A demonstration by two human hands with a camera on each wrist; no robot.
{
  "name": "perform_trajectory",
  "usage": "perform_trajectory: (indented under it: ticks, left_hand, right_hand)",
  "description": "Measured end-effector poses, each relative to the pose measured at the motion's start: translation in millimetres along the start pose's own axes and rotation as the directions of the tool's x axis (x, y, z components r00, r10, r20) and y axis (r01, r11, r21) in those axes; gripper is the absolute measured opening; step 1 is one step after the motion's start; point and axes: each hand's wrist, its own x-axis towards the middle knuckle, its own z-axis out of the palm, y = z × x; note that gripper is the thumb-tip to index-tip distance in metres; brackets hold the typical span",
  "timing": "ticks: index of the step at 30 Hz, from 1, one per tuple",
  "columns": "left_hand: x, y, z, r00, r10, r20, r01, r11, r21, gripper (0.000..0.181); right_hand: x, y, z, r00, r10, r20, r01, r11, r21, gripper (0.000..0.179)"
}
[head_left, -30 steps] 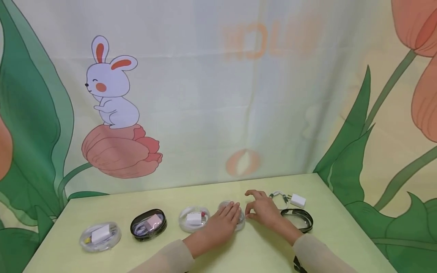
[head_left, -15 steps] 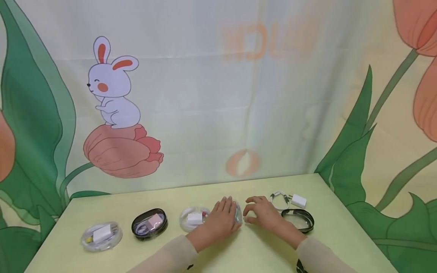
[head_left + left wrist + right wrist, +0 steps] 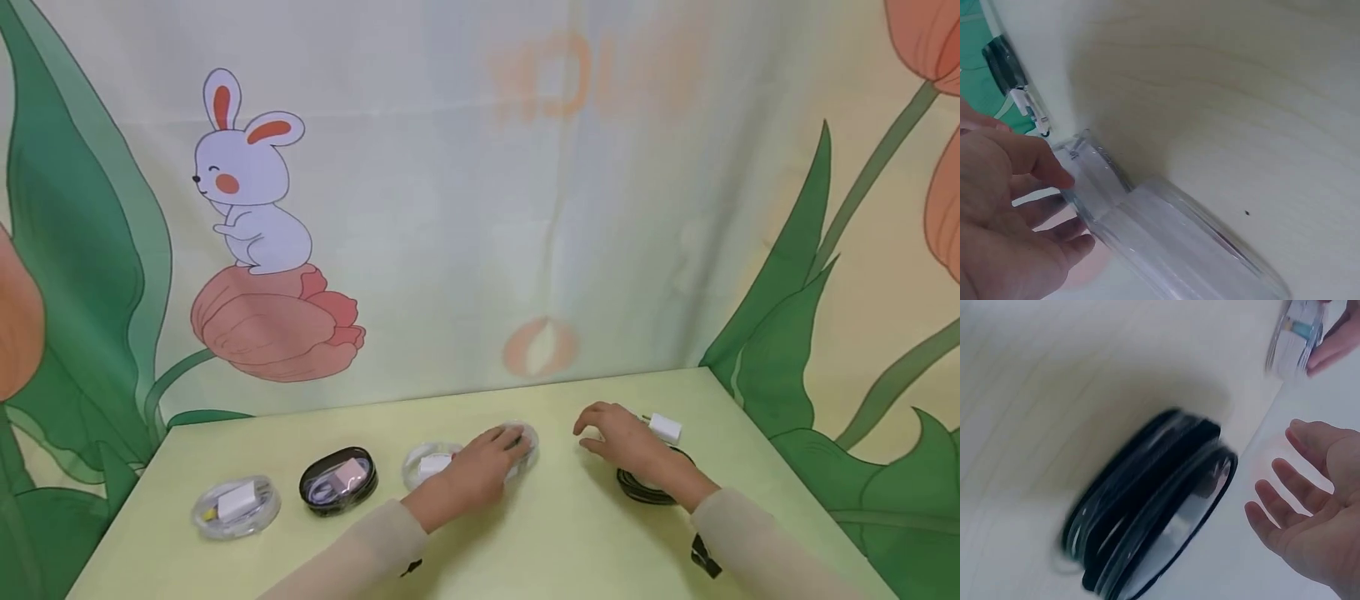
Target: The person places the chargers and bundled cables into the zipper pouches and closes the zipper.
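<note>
My left hand (image 3: 468, 471) rests over a clear oval case (image 3: 531, 442), fingertips on it and slightly bent. In the left wrist view the thumb and fingers lie along the end of that clear case (image 3: 1094, 165). Its contents are mostly covered. My right hand (image 3: 630, 446) hovers with loosely bent fingers and holds nothing. Below its wrist lies a black-rimmed oval case (image 3: 643, 493), partly hidden by the arm; the right wrist view shows this black case (image 3: 1154, 494) apart from the fingers. Beyond the right hand sits a white charger plug (image 3: 665, 428).
To the left of my left hand stand a clear case with a white plug (image 3: 433, 467), a black case with a pink plug (image 3: 339, 481) and another clear case with a white plug (image 3: 236, 507). A printed cloth (image 3: 450, 208) hangs behind the table (image 3: 555, 533).
My left hand has pushed the clear case slightly away from me. My right hand has moved right, away from that case and over the white cable, which is now hidden.
</note>
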Motion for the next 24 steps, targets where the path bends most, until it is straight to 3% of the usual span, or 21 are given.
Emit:
perform_trajectory:
  ticks: [5,13,19,24]
  left_hand:
    - [11.4,5.0,-6.0,1.0,0.003,0.005,-0.003,0.999,-0.032,0.06]
    - [31.6,28.8,-15.9,0.994,0.11,-0.009,-0.11,0.993,-0.035,0.061]
    - [47.0,51.2,-7.0,0.97,0.243,-0.018,-0.241,0.969,0.052,0.062]
    - [59.6,67.7,2.5,0.952,0.306,-0.028,-0.305,0.951,0.044,0.06]
  right_hand:
    - [-6.7,14,-20,0.999,0.033,-0.013,-0.033,0.999,0.001,0.013]
    - [-20.7,31,-38,0.996,0.084,-0.023,-0.085,0.996,-0.029,0.015]
    - [-28.7,44,-42,0.993,0.12,-0.009,-0.12,0.992,-0.047,0.016]
    - [-35.2,51,-42,0.991,0.136,-0.008,-0.136,0.987,-0.08,0.016]
